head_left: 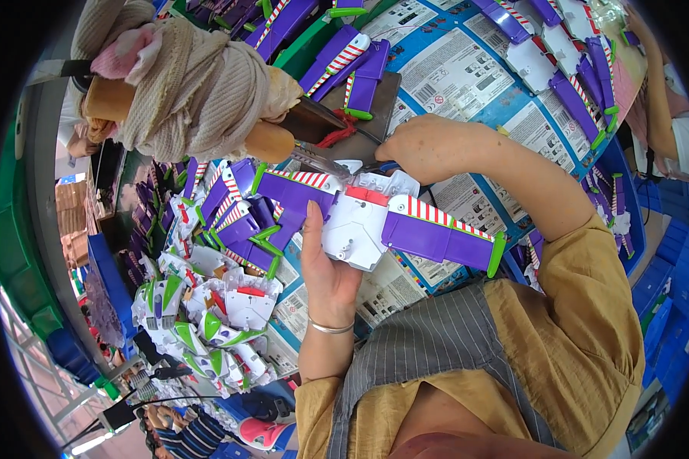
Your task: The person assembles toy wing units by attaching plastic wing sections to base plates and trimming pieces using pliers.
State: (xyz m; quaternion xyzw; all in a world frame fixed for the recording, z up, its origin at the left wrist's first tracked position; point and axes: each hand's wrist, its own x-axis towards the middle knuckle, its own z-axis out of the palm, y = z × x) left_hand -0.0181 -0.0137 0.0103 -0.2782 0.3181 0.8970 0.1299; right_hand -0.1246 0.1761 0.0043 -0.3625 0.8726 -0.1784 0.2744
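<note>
My left hand point(325, 271) is closed on a toy wing pack point(356, 233), thumb up along its left side. The pack has a white body, a red strip, and two purple wings with red-and-white striped edges and green tips. My right hand point(429, 149) is just beyond the pack, its fingers curled together at a dark part near the pack's far edge; what they grip is hidden. A cloth-wrapped tool point(199, 88), like a power screwdriver, hangs at the upper left. Its metal shaft point(318, 159) reaches to the far edge of the pack.
Loose purple wings point(241, 218) lie left of the pack, above a heap of white-and-green toy shells point(207, 314). More winged packs point(563, 65) lie at the far right. Printed sheets point(452, 69) cover the table. Another person's arm point(654, 92) shows at the right edge.
</note>
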